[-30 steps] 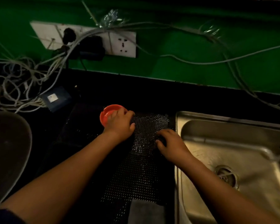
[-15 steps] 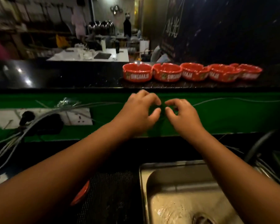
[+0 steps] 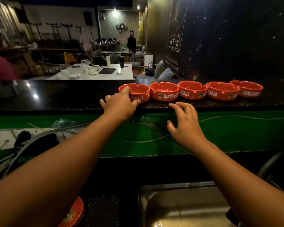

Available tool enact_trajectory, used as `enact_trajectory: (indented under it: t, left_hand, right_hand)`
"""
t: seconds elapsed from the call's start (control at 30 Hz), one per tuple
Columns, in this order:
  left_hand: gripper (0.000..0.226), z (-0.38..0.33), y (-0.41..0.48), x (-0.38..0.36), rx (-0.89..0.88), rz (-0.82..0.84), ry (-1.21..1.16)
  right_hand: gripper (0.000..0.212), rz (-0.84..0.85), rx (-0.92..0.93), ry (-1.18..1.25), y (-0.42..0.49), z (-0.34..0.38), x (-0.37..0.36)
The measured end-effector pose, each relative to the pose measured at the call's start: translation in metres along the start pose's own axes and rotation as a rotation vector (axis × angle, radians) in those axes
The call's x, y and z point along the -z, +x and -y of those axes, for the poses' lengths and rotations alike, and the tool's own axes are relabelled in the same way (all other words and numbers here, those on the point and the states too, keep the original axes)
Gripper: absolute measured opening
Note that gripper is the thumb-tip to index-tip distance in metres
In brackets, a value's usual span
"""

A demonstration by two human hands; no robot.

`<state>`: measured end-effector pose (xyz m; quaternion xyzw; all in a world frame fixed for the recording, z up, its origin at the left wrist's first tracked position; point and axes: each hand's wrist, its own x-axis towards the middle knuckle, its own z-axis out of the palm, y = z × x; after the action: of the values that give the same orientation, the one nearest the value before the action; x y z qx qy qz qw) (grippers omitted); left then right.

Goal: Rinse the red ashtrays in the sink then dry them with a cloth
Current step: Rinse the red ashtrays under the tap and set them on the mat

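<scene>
Half a second back both hands hung short of the ledge. Now the left grip has landed on the end ashtray, fingers hooked over its rim, thumb against the near wall. The right grip hovers just to its right, spread and loose, holding nothing, fingertips at the edge of the surface. So the next piece looks picked for rinsing.

The count: five in a row up there, the held one plus four more ashtrays running rightward from the left grip. A sixth ashtray lies well below it, under that forearm, beside the one sink.
</scene>
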<state>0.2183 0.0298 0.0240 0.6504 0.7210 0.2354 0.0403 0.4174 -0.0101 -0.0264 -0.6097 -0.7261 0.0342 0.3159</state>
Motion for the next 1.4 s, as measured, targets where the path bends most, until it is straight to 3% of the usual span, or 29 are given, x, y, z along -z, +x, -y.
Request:
enact_trajectory:
  t: [0.13,0.27,0.33,0.43,0.53,0.6,0.8,1.07,1.13,1.23,1.33,1.4]
  left_hand:
    - [0.047,0.009,-0.017,0.011,-0.030,-0.061,-0.014]
    - [0.038,0.028,-0.051,0.021,-0.096,-0.090,-0.130]
    - [0.032,0.041,-0.075,0.024,-0.155,-0.088,-0.259]
    - [0.023,0.059,-0.117,0.022,-0.280,-0.071,-0.329]
    - [0.029,0.072,-0.163,0.006,-0.282,0.068,-0.443]
    - [0.034,0.078,-0.190,-0.015,-0.262,0.175,-0.522]
    - [0.031,0.079,-0.265,-0.082,-0.183,0.429,-0.677]
    - [0.036,0.035,-0.345,-0.179,-0.094,0.743,-0.781]
    - [0.037,0.012,-0.359,-0.203,0.037,0.802,-0.907]
    - [0.044,-0.023,-0.367,-0.237,0.422,0.863,-1.068]
    - [0.032,-0.053,-0.360,-0.271,0.731,0.934,-1.024]
    - [0.028,-0.073,-0.355,-0.294,0.794,0.971,-0.930]
  right_hand:
    - [0.062,0.061,-0.059,0.065,-0.005,0.005,0.000]
    - [0.049,-0.060,-0.051,0.165,-0.023,0.021,0.002]
    - [0.037,-0.083,-0.071,0.312,-0.039,0.032,0.003]
    - [0.016,0.014,-0.218,0.707,-0.068,0.046,0.003]
    - [0.018,0.191,-0.462,1.105,-0.104,0.050,-0.003]
    - [0.026,0.275,-0.572,1.204,-0.133,0.045,-0.009]
    - [0.046,0.360,-0.782,1.297,-0.229,0.002,-0.029]
    - [0.024,0.353,-1.083,1.249,-0.327,-0.090,-0.044]
    - [0.026,0.331,-1.160,1.236,-0.342,-0.120,-0.044]
    - [0.028,0.361,-1.238,1.222,-0.353,-0.160,-0.039]
    - [0.032,0.416,-1.233,1.151,-0.352,-0.191,-0.033]
    - [0.031,0.442,-1.224,1.097,-0.349,-0.210,-0.029]
